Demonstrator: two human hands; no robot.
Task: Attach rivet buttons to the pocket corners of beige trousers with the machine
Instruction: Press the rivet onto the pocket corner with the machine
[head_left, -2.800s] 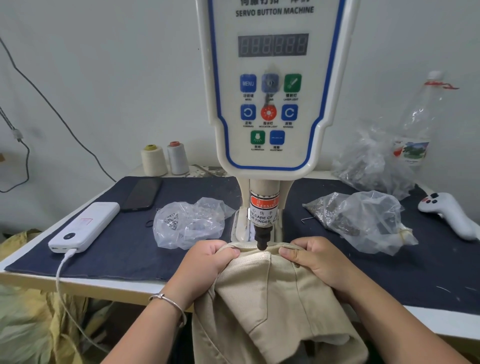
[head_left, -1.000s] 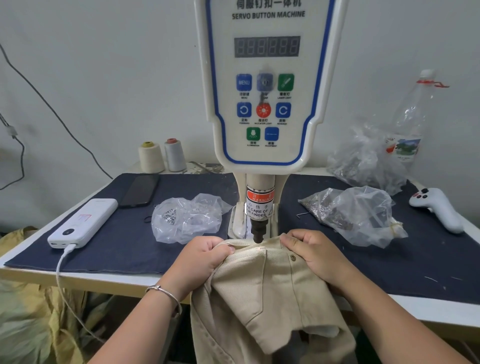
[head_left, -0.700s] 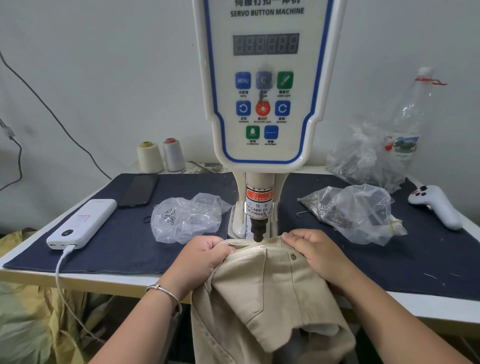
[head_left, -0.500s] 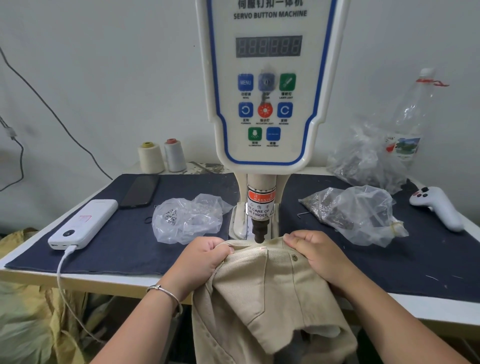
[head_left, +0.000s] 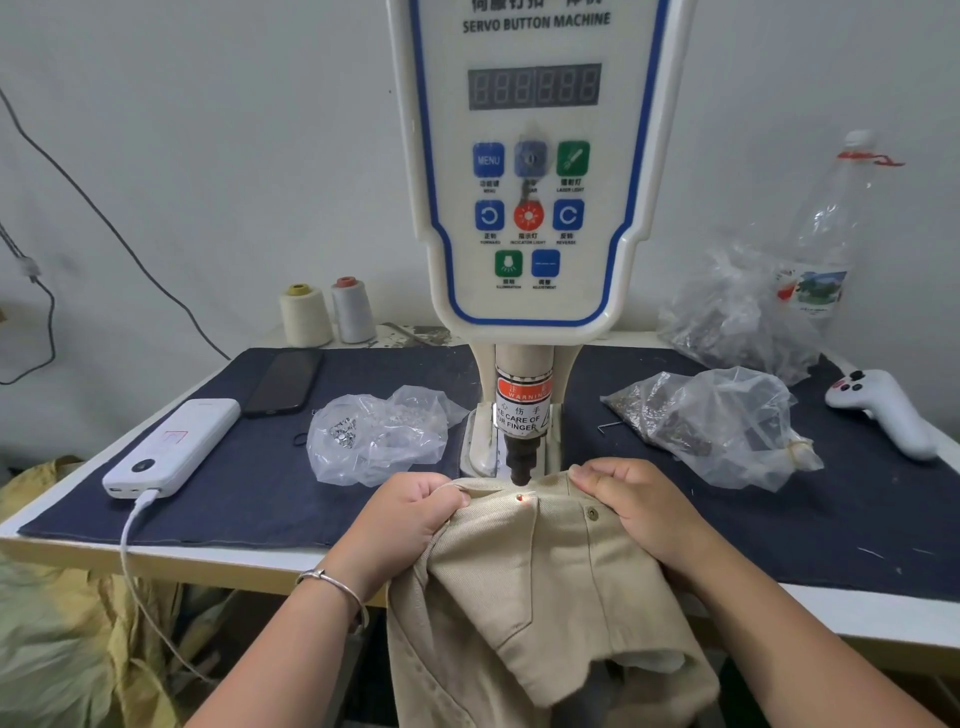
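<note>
Both hands pinch the beige trousers (head_left: 540, 587) at the near tabletop edge, left hand (head_left: 410, 514) and right hand (head_left: 636, 501) flanking the machine's punch (head_left: 521, 467). The soft, limp cloth likely needs taut holding close beside the pocket corner.

Trousers (head_left: 540, 582) lay between left hand (head_left: 410, 514) and right hand (head_left: 639, 509), machine (head_left: 530, 208) behind them; power bank (head_left: 171, 447) sat far left of left hand, controller (head_left: 883, 410) far right of right hand.

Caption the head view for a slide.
Both hands grip beige twill trousers under the white servo button machine's punch.
</note>
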